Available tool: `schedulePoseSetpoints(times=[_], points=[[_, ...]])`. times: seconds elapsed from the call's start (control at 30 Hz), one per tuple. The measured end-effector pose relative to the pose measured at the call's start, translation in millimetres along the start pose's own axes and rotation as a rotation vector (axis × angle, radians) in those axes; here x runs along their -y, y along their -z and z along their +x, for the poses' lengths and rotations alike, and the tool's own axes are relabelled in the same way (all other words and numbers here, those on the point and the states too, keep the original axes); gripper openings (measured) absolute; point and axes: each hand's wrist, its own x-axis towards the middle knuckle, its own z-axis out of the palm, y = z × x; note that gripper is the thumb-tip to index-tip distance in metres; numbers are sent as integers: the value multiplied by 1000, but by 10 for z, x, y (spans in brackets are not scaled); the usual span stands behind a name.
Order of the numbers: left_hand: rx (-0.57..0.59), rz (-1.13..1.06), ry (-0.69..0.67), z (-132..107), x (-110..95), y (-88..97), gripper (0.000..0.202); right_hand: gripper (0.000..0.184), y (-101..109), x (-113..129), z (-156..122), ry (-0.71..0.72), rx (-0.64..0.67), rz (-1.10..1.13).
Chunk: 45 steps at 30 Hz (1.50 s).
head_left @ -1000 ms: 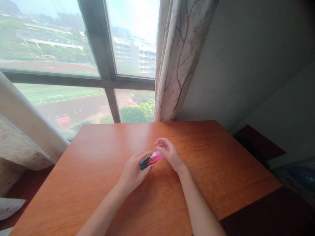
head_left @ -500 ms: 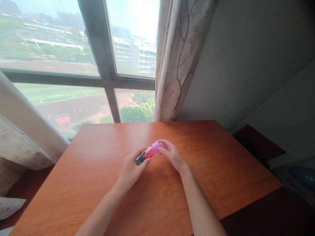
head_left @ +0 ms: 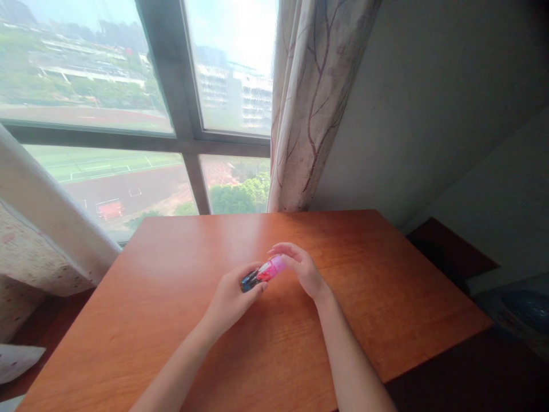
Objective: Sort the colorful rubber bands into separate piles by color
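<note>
A small bottle with a dark lower end, a red and white middle and a pink cap is held tilted above the table, its cap pointing up and to the right. My left hand is closed around the dark end and middle, thumb along the near side. At the other end, my right hand curls its thumb and fingers about the pink cap. Part of the cap is hidden behind the right thumb, and the label is too blurred to read.
The brown wooden table lies beneath both hands. Beyond its far edge stand a window and a patterned curtain; another curtain hangs at the left. A grey wall rises at the right.
The bottle and my left hand have shifted slightly to the right. My right hand's fingers have lifted and spread a little over the cap, and its thumb has moved along the cap.
</note>
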Motion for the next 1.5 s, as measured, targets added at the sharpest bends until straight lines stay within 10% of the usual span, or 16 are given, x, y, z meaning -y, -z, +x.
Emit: schedulePoseSetpoints(times=[0.17,0.53,0.77,0.93,1.5], points=[[24,-82,117,25,42,59,41,35,8,37,-24,-16,83,-40],[146,130,-112,-36,34,-33,33,29,34,-175,35,-41,-53,-289],[125,-364,246,-12,-40,51,42,27,-12,123,-60,17,113,-115],[191,-601,391,-23,-5,35,50,34,-1,-17,-5,52,-7,-374],[-14,25,-12,-28,19,-122,38,41,-74,-197,57,46,-201,-547]])
